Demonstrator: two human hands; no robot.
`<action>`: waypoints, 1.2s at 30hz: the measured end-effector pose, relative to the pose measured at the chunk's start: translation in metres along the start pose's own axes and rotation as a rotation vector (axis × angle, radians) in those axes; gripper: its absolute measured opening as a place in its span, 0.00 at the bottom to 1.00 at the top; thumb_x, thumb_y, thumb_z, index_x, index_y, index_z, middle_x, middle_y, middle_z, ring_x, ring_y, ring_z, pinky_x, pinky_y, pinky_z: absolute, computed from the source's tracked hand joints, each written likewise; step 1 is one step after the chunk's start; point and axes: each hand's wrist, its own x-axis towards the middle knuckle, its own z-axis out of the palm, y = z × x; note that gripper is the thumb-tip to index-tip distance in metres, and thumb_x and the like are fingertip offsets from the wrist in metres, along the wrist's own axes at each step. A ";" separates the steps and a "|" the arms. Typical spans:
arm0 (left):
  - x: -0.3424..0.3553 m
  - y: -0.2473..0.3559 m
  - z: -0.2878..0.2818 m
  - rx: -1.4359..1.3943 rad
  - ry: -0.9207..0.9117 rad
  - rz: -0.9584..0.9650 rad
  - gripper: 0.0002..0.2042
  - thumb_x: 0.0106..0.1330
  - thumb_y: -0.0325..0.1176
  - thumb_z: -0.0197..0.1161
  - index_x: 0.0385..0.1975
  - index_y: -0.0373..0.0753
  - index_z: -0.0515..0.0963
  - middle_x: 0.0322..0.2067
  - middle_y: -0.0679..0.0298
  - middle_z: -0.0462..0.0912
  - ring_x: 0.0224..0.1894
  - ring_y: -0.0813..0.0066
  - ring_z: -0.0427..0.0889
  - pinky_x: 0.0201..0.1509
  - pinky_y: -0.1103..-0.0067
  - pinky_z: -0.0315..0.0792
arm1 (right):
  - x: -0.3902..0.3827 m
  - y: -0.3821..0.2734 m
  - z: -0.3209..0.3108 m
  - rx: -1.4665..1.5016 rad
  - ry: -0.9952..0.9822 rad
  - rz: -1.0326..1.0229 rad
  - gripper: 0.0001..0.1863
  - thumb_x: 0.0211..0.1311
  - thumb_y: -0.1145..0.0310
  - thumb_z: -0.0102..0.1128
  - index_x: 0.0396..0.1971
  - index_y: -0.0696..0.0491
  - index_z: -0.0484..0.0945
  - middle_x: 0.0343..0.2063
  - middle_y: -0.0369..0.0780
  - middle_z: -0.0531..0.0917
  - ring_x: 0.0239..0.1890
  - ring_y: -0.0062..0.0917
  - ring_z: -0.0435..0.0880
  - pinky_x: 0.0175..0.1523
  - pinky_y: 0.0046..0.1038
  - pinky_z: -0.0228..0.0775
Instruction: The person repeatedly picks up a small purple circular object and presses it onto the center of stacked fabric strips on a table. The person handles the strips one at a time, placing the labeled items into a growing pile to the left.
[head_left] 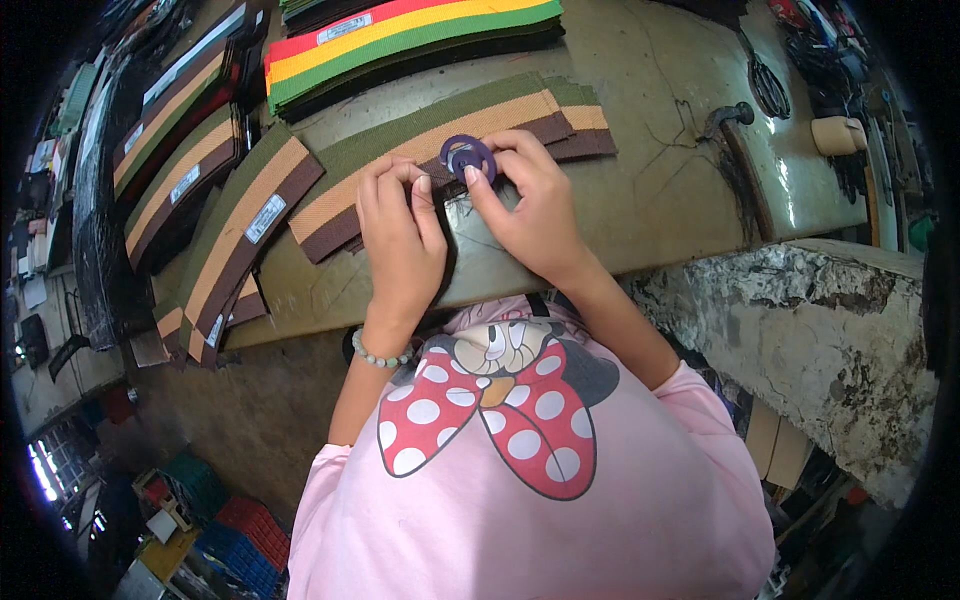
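L hand [405,225] at strip [375,165] edge, grip can't tell | R hand [527,205] grips purple disc [484,160] | tbl [665,205] room R

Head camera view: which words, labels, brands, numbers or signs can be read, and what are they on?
None is clearly legible.
White label on the red, yellow and green strips: too small.
White labels on the green, tan and brown strips: too small.
Purple round object in the right hand: no readable lettering.
Pink shirt: cartoon picture, no words visible.
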 end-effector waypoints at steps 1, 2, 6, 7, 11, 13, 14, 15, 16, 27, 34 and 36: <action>-0.001 0.002 0.000 -0.032 0.019 -0.014 0.05 0.67 0.23 0.57 0.39 0.30 0.72 0.44 0.48 0.74 0.47 0.48 0.73 0.53 0.61 0.67 | -0.001 0.002 -0.001 0.137 0.008 0.125 0.07 0.65 0.73 0.63 0.36 0.63 0.80 0.39 0.41 0.82 0.40 0.23 0.81 0.45 0.23 0.73; -0.001 0.004 0.001 -0.066 0.035 -0.045 0.05 0.67 0.24 0.57 0.38 0.31 0.72 0.45 0.48 0.74 0.47 0.49 0.73 0.53 0.61 0.67 | -0.001 0.005 -0.005 0.278 0.029 0.249 0.07 0.67 0.73 0.62 0.38 0.62 0.80 0.39 0.40 0.83 0.40 0.22 0.80 0.45 0.22 0.73; -0.018 0.036 0.017 -0.114 -0.280 0.295 0.07 0.64 0.26 0.61 0.39 0.34 0.75 0.46 0.51 0.78 0.52 0.49 0.75 0.58 0.60 0.69 | -0.005 0.015 -0.040 0.581 0.221 0.513 0.11 0.74 0.69 0.55 0.44 0.62 0.78 0.40 0.42 0.85 0.42 0.23 0.85 0.51 0.23 0.78; -0.022 0.045 0.024 -0.234 -0.389 0.372 0.08 0.63 0.27 0.62 0.41 0.36 0.77 0.46 0.52 0.79 0.54 0.49 0.76 0.59 0.59 0.69 | -0.005 0.018 -0.051 0.604 0.311 0.512 0.13 0.75 0.68 0.54 0.45 0.63 0.77 0.41 0.45 0.84 0.44 0.26 0.86 0.53 0.26 0.80; -0.028 0.050 0.015 -0.399 -0.540 0.252 0.12 0.61 0.25 0.65 0.45 0.37 0.81 0.48 0.53 0.80 0.55 0.52 0.77 0.60 0.64 0.71 | -0.016 0.014 -0.081 0.519 0.486 0.540 0.15 0.78 0.67 0.48 0.51 0.63 0.73 0.46 0.45 0.83 0.46 0.27 0.85 0.55 0.28 0.80; -0.022 0.031 -0.015 -0.499 -0.576 -0.025 0.11 0.60 0.26 0.66 0.43 0.38 0.82 0.47 0.55 0.80 0.53 0.55 0.78 0.57 0.64 0.73 | -0.029 0.003 -0.075 0.594 0.239 0.538 0.15 0.78 0.67 0.47 0.52 0.62 0.73 0.47 0.45 0.83 0.48 0.27 0.85 0.56 0.29 0.78; -0.016 0.018 -0.030 -0.292 -0.395 0.054 0.12 0.59 0.25 0.67 0.43 0.37 0.82 0.47 0.55 0.80 0.51 0.56 0.79 0.56 0.65 0.74 | -0.037 -0.004 -0.069 0.651 0.132 0.514 0.15 0.78 0.67 0.46 0.52 0.62 0.73 0.47 0.45 0.82 0.48 0.27 0.84 0.57 0.29 0.78; -0.011 0.006 -0.044 -0.097 -0.201 0.115 0.12 0.58 0.25 0.69 0.43 0.36 0.82 0.48 0.55 0.80 0.50 0.57 0.79 0.55 0.67 0.74 | -0.044 -0.009 -0.062 0.713 -0.039 0.566 0.14 0.77 0.67 0.48 0.53 0.60 0.73 0.48 0.43 0.82 0.49 0.24 0.83 0.58 0.27 0.75; -0.009 -0.004 -0.057 -0.003 -0.147 0.075 0.14 0.57 0.25 0.70 0.44 0.35 0.82 0.48 0.55 0.80 0.49 0.59 0.79 0.54 0.68 0.74 | -0.048 -0.013 -0.056 0.550 -0.206 0.587 0.09 0.74 0.63 0.56 0.41 0.54 0.75 0.34 0.32 0.78 0.35 0.11 0.72 0.39 0.17 0.65; -0.025 -0.019 -0.071 0.180 -0.002 -0.012 0.06 0.58 0.23 0.69 0.35 0.35 0.82 0.41 0.58 0.81 0.47 0.56 0.81 0.51 0.66 0.75 | -0.007 -0.015 -0.035 0.093 0.115 0.182 0.13 0.67 0.69 0.61 0.46 0.61 0.80 0.42 0.43 0.83 0.43 0.29 0.81 0.53 0.29 0.71; -0.031 -0.019 -0.065 0.103 0.058 -0.096 0.05 0.60 0.23 0.67 0.34 0.34 0.81 0.40 0.57 0.80 0.49 0.53 0.81 0.53 0.64 0.74 | 0.013 -0.034 0.031 0.158 -0.310 -0.079 0.10 0.63 0.72 0.62 0.39 0.63 0.79 0.50 0.48 0.81 0.61 0.43 0.76 0.65 0.37 0.66; -0.032 -0.022 -0.065 0.085 0.074 -0.072 0.05 0.59 0.23 0.68 0.34 0.34 0.81 0.39 0.56 0.79 0.50 0.52 0.81 0.54 0.64 0.74 | 0.011 -0.032 0.035 0.110 -0.352 -0.114 0.08 0.62 0.72 0.63 0.36 0.62 0.79 0.52 0.48 0.81 0.64 0.45 0.73 0.67 0.40 0.62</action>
